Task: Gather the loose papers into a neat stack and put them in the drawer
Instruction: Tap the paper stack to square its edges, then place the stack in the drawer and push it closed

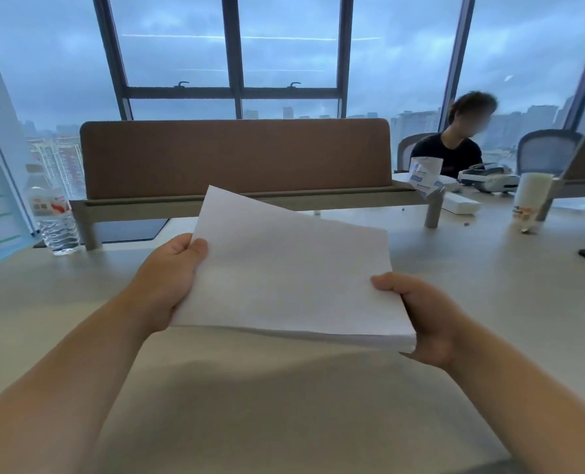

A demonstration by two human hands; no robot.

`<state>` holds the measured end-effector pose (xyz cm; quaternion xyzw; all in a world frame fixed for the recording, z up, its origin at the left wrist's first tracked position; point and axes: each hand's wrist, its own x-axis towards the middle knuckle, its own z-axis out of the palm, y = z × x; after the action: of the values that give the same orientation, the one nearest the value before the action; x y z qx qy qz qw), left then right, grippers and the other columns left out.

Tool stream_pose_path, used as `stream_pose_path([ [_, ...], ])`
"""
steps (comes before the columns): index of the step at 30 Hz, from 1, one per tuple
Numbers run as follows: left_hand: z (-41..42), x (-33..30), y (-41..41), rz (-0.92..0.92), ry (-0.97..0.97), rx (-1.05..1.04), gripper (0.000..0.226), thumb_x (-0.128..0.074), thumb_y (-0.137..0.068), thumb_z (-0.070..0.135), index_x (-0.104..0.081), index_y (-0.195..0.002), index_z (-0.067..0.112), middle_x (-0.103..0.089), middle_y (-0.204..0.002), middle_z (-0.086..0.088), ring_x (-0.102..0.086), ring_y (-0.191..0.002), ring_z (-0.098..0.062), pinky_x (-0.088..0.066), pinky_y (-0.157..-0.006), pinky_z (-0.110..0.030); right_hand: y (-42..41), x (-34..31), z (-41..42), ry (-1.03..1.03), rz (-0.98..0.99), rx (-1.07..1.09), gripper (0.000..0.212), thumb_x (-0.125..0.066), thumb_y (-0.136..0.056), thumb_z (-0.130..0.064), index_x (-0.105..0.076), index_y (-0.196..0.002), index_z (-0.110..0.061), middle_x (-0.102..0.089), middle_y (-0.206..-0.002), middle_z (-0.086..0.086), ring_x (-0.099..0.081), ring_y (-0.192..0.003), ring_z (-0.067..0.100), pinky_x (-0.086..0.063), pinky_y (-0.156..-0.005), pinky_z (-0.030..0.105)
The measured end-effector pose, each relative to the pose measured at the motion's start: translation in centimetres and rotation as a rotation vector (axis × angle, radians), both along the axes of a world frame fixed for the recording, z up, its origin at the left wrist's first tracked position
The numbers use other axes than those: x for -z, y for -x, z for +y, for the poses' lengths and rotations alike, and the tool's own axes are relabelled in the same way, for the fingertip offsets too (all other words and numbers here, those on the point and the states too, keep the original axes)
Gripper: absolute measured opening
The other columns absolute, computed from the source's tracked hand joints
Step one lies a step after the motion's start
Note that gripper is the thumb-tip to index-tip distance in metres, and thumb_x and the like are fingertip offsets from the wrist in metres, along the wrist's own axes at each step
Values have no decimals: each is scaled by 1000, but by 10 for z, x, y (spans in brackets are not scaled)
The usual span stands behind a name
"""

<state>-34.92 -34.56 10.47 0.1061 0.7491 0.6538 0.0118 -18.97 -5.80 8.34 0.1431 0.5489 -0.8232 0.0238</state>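
Papers (284, 278) between both hands, above desk (284, 405), water bottle (53, 217) far left.

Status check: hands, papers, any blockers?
Both hands, left and right, grip the paper stack above the desk. Top sheet skewed. No drawer in view.
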Motion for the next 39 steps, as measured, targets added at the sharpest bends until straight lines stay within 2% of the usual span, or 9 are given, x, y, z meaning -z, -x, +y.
stream_pose_path([
  [5,12,-7,-34,-86,-11,50,20,-55,-107,27,-73,-102,20,-80,-97,-8,-73,-76,-25,-60,-73,-36,-52,11,1,-2,-37,-4,38,-53,-98,-18,-58,-133,-5,-75,-109,24,-75,-83,35,-62,-58,38],
  [10,33,-5,-75,-159,1,141,29,-50,-103,16,-77,-113,17,-79,-102,-17,-72,-76,-32,-57,-65,-35,-111,17,12,-58,55,214,30,-53,-99,1,-56,-129,6,-75,-87,24,-75,-66,32,-59,-49,33],
  [14,56,10,-103,-359,-315,344,39,-53,-97,30,-82,-112,9,-75,-119,-21,-69,-96,-31,-57,-77,-40,-160,20,28,12,58,403,29,-56,-99,1,-55,-128,2,-71,-99,32,-71,-68,35,-60,-48,37],
  [16,73,24,-118,-492,-531,467,57,-51,-97,48,-73,-129,6,-72,-132,-17,-71,-112,-33,-62,-87,-47,-180,24,31,23,65,509,20,-56,-99,0,-60,-119,-1,-76,-95,27,-72,-71,34,-63,-56,40],
  [18,96,35,-141,-555,-585,581,62,-54,-95,53,-65,-140,12,-72,-131,-14,-74,-109,-31,-63,-84,-49,-200,33,35,12,82,601,17,-56,-100,-1,-64,-115,-4,-79,-93,21,-75,-74,34,-62,-68,43],
  [21,143,51,-184,-572,-520,635,55,-63,-86,41,-65,-133,13,-76,-116,-15,-77,-93,-30,-66,-73,-49,-231,53,42,-1,97,724,22,-55,-101,-3,-66,-119,-12,-80,-102,16,-76,-93,38,-58,-86,50],
  [26,197,60,-245,-412,-175,594,23,-60,-102,27,-60,-115,7,-74,-117,-27,-75,-92,-42,-65,-67,-48,-260,82,43,55,40,846,22,-59,-102,-8,-64,-120,-18,-80,-100,10,-74,-99,38,-58,-94,54],
  [33,226,77,-295,-367,10,532,14,-58,-106,21,-61,-118,16,-78,-107,-17,-76,-98,-43,-65,-80,-59,-287,90,41,63,33,865,16,-57,-104,-13,-65,-115,-22,-81,-91,0,-75,-90,27,-60,-70,37],
  [39,244,100,-329,-397,15,596,17,-56,-106,16,-63,-120,11,-75,-112,-25,-68,-87,-41,-59,-81,-57,-339,91,55,-5,3,902,21,-59,-102,-14,-64,-119,-27,-81,-100,0,-74,-101,31,-61,-90,50],
])
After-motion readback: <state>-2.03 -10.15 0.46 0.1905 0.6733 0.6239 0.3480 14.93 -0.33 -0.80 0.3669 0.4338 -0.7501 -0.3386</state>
